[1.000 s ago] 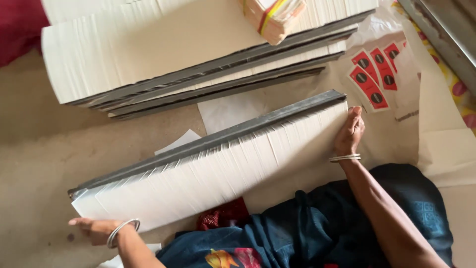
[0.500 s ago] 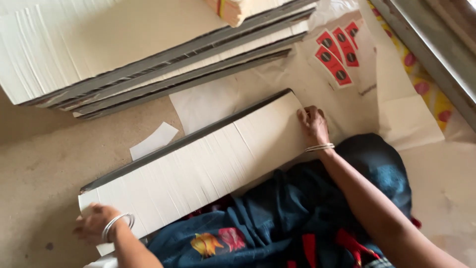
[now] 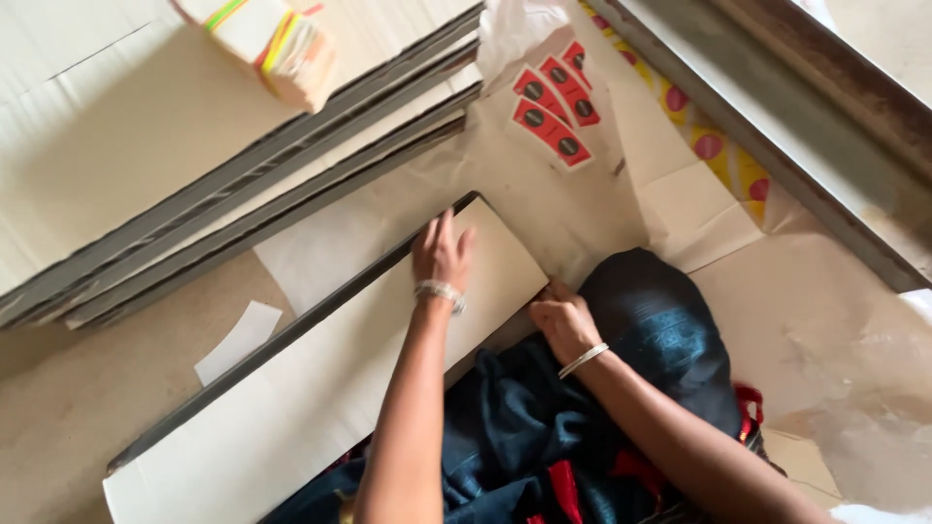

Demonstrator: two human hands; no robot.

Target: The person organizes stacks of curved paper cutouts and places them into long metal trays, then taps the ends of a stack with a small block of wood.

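Observation:
A long stack of white card sheets (image 3: 291, 408) with a dark far edge lies slantwise on the paper-covered floor in front of me. My left hand (image 3: 442, 254) rests flat on top of its right end, fingers apart, a bangle on the wrist. Just right of it, my right hand (image 3: 561, 325) curls around the stack's near right corner, fingers tucked at its end. Dark blue cloth on my lap (image 3: 631, 378) lies under that arm.
Bigger stacks of white sheets (image 3: 194, 165) fill the top left, with a rubber-banded bundle of cards (image 3: 277, 44) on them. Red labels with dark circles (image 3: 553, 102) lie beyond the hands. A loose white slip (image 3: 238, 340) is at left, a metal rail (image 3: 777, 126) at right.
My left hand has come from the stack's left end across to its right end and lies on top. My right hand has slid from the far right corner down to the near one.

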